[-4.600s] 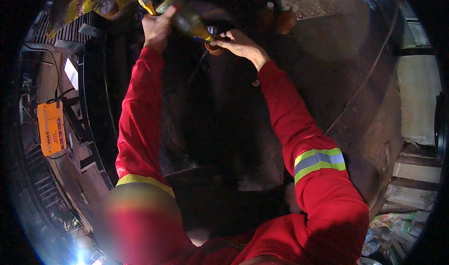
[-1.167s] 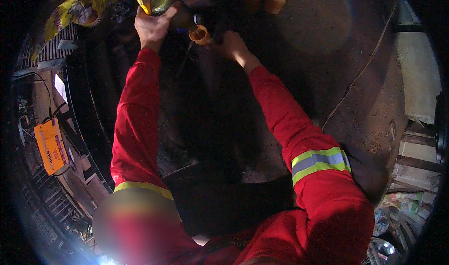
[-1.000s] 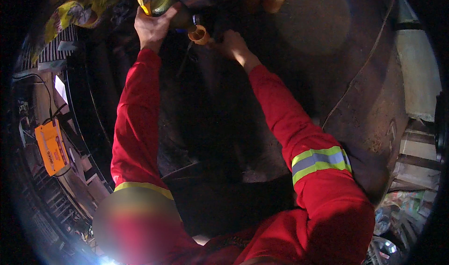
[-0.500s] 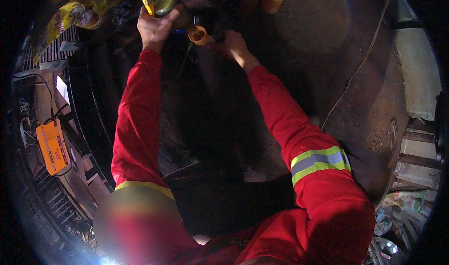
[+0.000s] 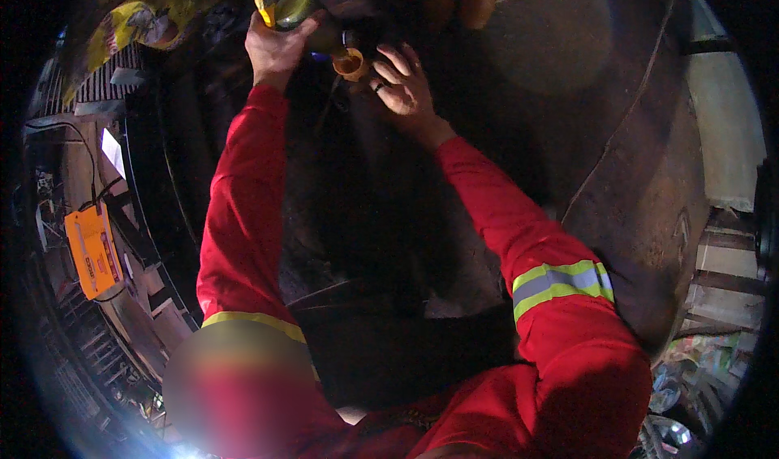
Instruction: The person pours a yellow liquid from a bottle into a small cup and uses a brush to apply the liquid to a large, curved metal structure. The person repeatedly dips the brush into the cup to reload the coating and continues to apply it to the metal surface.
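Both my arms, in red sleeves with yellow reflective bands, reach up toward the top of the picture. My left hand (image 5: 276,45) is shut around the grip of a yellow and black power tool (image 5: 280,1). The tool's orange front end (image 5: 350,63) points right, against a dark metal surface (image 5: 454,216). My right hand (image 5: 403,82) hovers beside that orange end with fingers spread, holding nothing; a ring shows on one finger.
A big, dark, curved metal body (image 5: 641,199) fills the middle and right. An orange box (image 5: 93,248) with cables lies at the left. Yellow cloth (image 5: 138,21) sits upper left. Two brownish round objects (image 5: 458,1) stand at the top. Scrap lies lower right.
My right hand has come off the tool's orange front end and spread its fingers. My left hand keeps the tool, which has stayed near the top of the view.
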The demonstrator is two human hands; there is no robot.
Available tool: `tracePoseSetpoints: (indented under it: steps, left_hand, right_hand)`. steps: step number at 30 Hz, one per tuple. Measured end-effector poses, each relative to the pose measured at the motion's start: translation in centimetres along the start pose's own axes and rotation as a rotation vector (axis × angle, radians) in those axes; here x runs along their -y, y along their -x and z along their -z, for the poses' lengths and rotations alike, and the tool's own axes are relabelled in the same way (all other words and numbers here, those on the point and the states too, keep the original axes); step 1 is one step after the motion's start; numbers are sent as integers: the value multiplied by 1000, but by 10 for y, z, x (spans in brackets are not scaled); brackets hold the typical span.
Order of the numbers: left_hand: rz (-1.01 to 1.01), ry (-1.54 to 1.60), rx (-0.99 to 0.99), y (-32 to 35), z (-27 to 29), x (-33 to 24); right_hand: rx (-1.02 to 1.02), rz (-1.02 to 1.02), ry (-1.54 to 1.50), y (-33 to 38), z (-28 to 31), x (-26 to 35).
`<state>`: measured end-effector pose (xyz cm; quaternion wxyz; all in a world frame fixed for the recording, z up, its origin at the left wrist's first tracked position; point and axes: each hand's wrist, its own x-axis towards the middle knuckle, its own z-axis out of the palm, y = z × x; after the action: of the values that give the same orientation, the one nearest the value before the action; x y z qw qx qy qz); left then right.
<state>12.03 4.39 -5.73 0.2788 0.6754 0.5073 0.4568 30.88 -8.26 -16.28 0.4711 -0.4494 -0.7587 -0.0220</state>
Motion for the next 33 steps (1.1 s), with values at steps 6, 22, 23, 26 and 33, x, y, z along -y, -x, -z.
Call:
tracePoseSetpoints:
  steps: [6, 22, 23, 26, 33]
  left_hand:
    - [-22, -34, -3, -5, 3, 14]
    - [-33, -28, 42, 0, -6, 4]
    - [-34, -20, 52, 0, -6, 4]
    - [-26, -101, 32, -1, 4, 27]
    - [-12, -208, 19, 5, -2, 1]
  right_hand:
    - [59, 91, 38, 3, 2, 5]
    - [799, -115, 79, -5, 10, 50]
    - [923, -178, -89, -9, 13, 53]
    - [1344, -510, -785, -46, 40, 86]
    - [1287, -828, -2999, 24, 81, 229]
